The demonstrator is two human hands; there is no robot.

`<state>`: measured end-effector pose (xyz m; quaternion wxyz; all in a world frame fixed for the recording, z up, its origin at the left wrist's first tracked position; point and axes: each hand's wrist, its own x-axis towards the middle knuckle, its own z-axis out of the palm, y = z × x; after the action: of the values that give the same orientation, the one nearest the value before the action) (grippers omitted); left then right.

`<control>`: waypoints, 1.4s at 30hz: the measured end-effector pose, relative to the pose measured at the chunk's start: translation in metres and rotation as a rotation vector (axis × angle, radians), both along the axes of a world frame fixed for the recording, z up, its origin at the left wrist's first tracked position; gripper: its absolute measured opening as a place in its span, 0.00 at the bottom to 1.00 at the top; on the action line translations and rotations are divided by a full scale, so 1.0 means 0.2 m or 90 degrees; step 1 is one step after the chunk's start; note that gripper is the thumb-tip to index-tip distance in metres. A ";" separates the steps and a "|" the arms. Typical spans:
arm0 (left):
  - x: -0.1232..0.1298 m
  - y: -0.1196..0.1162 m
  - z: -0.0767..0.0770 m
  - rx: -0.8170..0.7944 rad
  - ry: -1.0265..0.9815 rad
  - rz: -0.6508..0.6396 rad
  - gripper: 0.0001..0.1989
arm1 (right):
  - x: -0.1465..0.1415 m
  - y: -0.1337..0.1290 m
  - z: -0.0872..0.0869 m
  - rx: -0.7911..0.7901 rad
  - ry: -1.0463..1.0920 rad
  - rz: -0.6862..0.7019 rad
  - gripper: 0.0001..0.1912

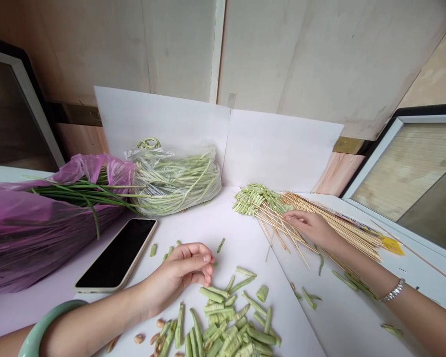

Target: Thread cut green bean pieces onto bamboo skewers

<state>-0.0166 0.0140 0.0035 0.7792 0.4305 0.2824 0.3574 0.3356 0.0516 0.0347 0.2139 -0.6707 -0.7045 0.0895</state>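
A bundle of bamboo skewers (330, 223) lies across the white table (241, 233) at the right, and some of them already carry tightly packed green bean pieces (254, 198) at their tips, forming a dense cluster toward the back wall. Many of the skewers in the bundle look bare, and a heap of loose cut pieces (226, 322) lies in front of the person, just below the left hand (182, 270). So far, only part of the cut beans appear threaded. Uncut long beans (178, 183) remain in a clear plastic bag (208, 173), bunched and coiled against the white board (163, 129), and the bag's mouth lies open toward the left. A purple bag (33, 233) beside it holds darker green stalks (78, 191) that poke out toward the clear bag. The left hand is empty as far as can be seen, its fingers loosely curled just above the heap and not touching it. The right hand (312, 228) is open, its fingers lying over the skewers without a visible grip. A few stray pieces (345, 280) lie near the right forearm, and a phone (115, 255) rests face up left of the heap, near the left hand.
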 end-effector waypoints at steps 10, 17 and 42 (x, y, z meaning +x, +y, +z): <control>0.00 -0.02 0.01 0.002 0.011 0.001 0.08 | -0.24 -0.07 0.04 -0.138 -0.272 -0.231 0.18; 0.00 -0.01 0.01 0.015 0.008 -0.010 0.06 | -0.24 -0.08 0.01 -0.192 -0.300 -0.225 0.11; -0.01 -0.01 -0.01 0.026 0.007 -0.014 0.08 | -0.11 -0.11 0.05 -0.161 -0.244 -0.223 0.11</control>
<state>-0.0187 0.0130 0.0018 0.7724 0.4515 0.2746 0.3522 0.3136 0.0305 0.0451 0.0035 -0.8083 -0.5887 0.0098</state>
